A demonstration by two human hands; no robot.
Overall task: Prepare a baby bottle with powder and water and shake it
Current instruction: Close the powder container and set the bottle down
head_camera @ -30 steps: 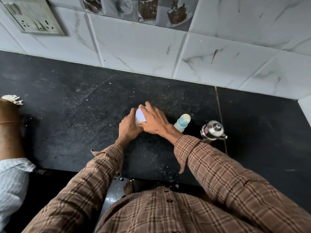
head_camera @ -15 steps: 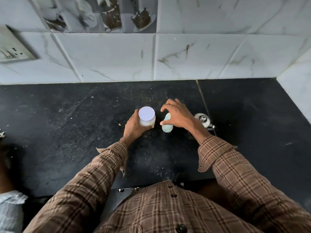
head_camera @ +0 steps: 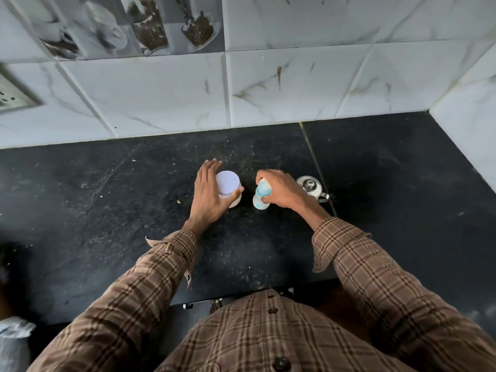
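While both hands are at the counter, these notes were taken.

Bottle position: the baby bottle (head_camera: 261,194) is seen upright on the black counter (head_camera: 107,210), just right of the powder jar (head_camera: 228,187) and apart from it, its long axis near vertical with the base toward the viewer.

Right hand: the right hand (head_camera: 281,190) is curled over the bottle's top and upper body; the bottle is gripped from above and from its right side.

Left hand: the left hand (head_camera: 208,194) is laid against the jar's left side, fingers straight, thumb reaching under the near side; a firm grip is not shown, and the hand is judged loosely open.

Key relation: the bottle lies directly under the right hand, so that hand is plainly the nearer one. The cap is judged to be the next thing dealt with, by a twist about the upright axis.

Jar: its pale lid is seen still on.

Kettle: a small steel kettle (head_camera: 311,187) is set just right of the right hand, partly hidden by the wrist.

Surface: dark stone, speckled with dust or crumbs, a seam running back to the wall.

Room: white marbled tiles (head_camera: 295,89) behind, a corner at right, a switch plate (head_camera: 13,95) at left.
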